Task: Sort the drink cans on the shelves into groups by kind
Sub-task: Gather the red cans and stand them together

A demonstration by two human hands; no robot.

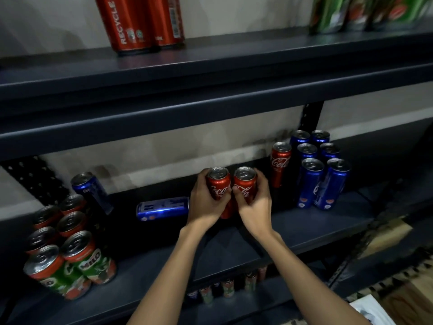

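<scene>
On the middle shelf [304, 231] my left hand [206, 202] grips an upright red Coca-Cola can [219, 181]. Right beside it my right hand [254, 205] grips a second red Coca-Cola can [244, 180]; the two cans touch. A third red Coca-Cola can [280, 163] stands further right, next to a group of several blue cans [321, 170]. One blue can [162, 208] lies on its side left of my hands, and another blue can [91, 191] leans at the back left. Several green and red Milo cans [70, 254] are grouped at the left.
The upper shelf [210, 73] carries red cans [140, 22] at the left and green cans [365, 12] at the right. More cans [229, 287] stand on a lower shelf below my arms. A wooden surface [386, 233] shows at the right.
</scene>
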